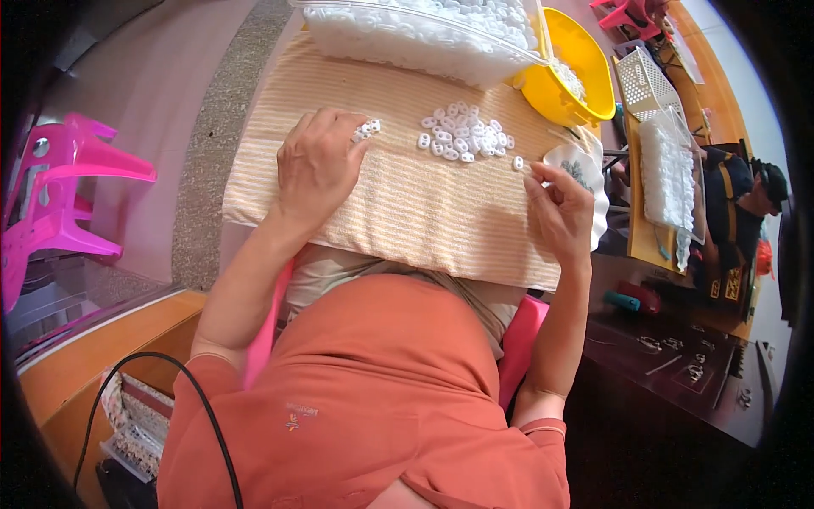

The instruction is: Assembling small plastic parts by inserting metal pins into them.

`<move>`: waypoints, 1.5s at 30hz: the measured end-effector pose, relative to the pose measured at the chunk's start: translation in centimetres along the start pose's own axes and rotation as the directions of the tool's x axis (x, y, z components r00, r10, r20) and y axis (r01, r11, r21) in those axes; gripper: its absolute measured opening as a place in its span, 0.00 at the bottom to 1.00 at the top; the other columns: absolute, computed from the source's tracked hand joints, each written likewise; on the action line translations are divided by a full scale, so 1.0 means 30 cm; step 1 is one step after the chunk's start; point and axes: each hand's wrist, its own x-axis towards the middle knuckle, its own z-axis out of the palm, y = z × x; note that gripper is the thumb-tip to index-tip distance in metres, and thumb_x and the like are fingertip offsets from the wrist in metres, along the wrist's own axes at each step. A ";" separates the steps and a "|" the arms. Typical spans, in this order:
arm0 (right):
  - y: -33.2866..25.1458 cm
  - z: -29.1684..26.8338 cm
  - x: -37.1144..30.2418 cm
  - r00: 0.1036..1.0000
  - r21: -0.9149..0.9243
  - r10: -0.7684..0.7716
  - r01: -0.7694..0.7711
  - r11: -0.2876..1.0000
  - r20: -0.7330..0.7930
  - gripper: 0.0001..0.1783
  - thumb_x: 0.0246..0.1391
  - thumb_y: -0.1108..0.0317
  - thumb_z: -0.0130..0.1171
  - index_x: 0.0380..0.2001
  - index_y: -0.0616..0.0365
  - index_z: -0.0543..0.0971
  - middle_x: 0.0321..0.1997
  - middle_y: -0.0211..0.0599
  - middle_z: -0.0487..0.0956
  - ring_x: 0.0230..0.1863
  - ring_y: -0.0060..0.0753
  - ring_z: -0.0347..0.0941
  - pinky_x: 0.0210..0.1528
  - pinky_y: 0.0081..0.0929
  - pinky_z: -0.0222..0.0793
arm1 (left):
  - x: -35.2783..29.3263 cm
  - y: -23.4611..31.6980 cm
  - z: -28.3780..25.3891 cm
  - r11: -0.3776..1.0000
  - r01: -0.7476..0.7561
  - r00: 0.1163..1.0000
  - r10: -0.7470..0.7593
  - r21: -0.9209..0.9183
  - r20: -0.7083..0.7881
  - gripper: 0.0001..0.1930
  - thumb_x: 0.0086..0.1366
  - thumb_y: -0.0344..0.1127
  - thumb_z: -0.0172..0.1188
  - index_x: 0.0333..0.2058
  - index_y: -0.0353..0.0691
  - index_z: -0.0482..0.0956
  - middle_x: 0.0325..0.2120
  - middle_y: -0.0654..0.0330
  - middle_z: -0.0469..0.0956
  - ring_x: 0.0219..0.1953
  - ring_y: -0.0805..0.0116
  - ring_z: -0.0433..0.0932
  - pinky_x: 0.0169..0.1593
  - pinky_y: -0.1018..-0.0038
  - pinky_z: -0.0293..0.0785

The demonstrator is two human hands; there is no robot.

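My left hand rests on the striped towel with its fingers curled. A few small white oval plastic pieces with two holes show between its thumb and fingertips. To the right lies a loose pile of the same white pieces. One single piece sits apart at the pile's right, just beside the fingertips of my right hand. That hand's thumb and index finger are pinched close together; whether something small is between them is hidden.
At the table's far edge stands a clear bin full of white pieces, beside a yellow basin with more. A white cloth with a dark print lies right. Pink stools stand left. Another person sits right, near a clear tub.
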 end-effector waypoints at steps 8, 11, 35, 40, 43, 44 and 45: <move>0.061 -0.016 -0.070 1.000 -0.026 -0.004 0.004 1.000 0.003 0.11 0.55 0.75 0.61 0.43 0.66 0.79 0.28 0.22 0.74 0.24 0.09 0.63 0.25 0.11 0.60 | -0.008 -0.032 0.023 0.983 -0.061 0.993 0.041 0.175 0.114 0.07 0.56 0.36 0.62 0.31 0.39 0.79 0.31 0.57 0.74 0.38 0.55 0.72 0.43 0.60 0.70; 0.059 -0.016 -0.086 1.000 0.000 -0.006 0.006 1.000 0.004 0.11 0.55 0.75 0.61 0.42 0.66 0.79 0.28 0.22 0.74 0.24 0.10 0.64 0.25 0.12 0.60 | -0.008 -0.033 0.022 0.978 -0.072 0.992 0.049 0.198 0.117 0.07 0.58 0.36 0.61 0.31 0.40 0.81 0.31 0.57 0.75 0.37 0.56 0.73 0.42 0.62 0.70; 0.068 -0.070 -0.153 0.993 0.151 0.107 -0.098 0.984 -0.048 0.12 0.55 0.76 0.61 0.43 0.66 0.80 0.31 0.24 0.76 0.28 0.12 0.66 0.31 0.13 0.63 | -0.008 -0.040 0.041 0.972 -0.120 0.992 0.113 0.203 0.046 0.04 0.61 0.31 0.56 0.32 0.39 0.74 0.30 0.54 0.74 0.34 0.53 0.75 0.37 0.61 0.72; 0.085 -0.098 -0.168 0.989 0.076 0.116 -0.109 0.991 -0.094 0.12 0.55 0.75 0.61 0.43 0.65 0.80 0.29 0.22 0.75 0.27 0.10 0.65 0.29 0.11 0.62 | 0.003 -0.018 0.034 0.982 -0.126 0.992 0.126 0.143 0.009 0.03 0.62 0.30 0.55 0.34 0.38 0.72 0.31 0.52 0.75 0.35 0.52 0.76 0.37 0.60 0.72; 0.097 -0.108 -0.172 0.986 0.073 0.092 -0.083 0.994 -0.136 0.12 0.55 0.74 0.62 0.43 0.65 0.80 0.28 0.21 0.75 0.26 0.10 0.64 0.28 0.11 0.61 | 0.000 -0.023 0.046 0.988 -0.129 0.991 0.132 0.080 -0.030 0.03 0.63 0.29 0.54 0.35 0.38 0.71 0.30 0.51 0.76 0.34 0.50 0.77 0.35 0.59 0.72; 0.100 -0.112 -0.173 0.985 0.099 0.074 -0.059 0.993 -0.156 0.12 0.55 0.74 0.62 0.43 0.65 0.80 0.27 0.21 0.74 0.25 0.10 0.63 0.27 0.11 0.60 | -0.003 -0.024 0.051 0.991 -0.125 0.991 0.128 0.056 -0.051 0.03 0.64 0.29 0.54 0.35 0.37 0.71 0.29 0.50 0.76 0.33 0.49 0.77 0.35 0.59 0.72; 0.104 -0.119 -0.173 0.984 0.086 0.058 -0.044 0.995 -0.169 0.13 0.54 0.74 0.62 0.43 0.65 0.80 0.26 0.21 0.74 0.25 0.10 0.63 0.27 0.11 0.60 | -0.004 -0.020 0.054 0.991 -0.127 0.990 0.129 0.046 -0.049 0.03 0.64 0.29 0.54 0.35 0.37 0.71 0.29 0.50 0.76 0.33 0.49 0.77 0.35 0.59 0.72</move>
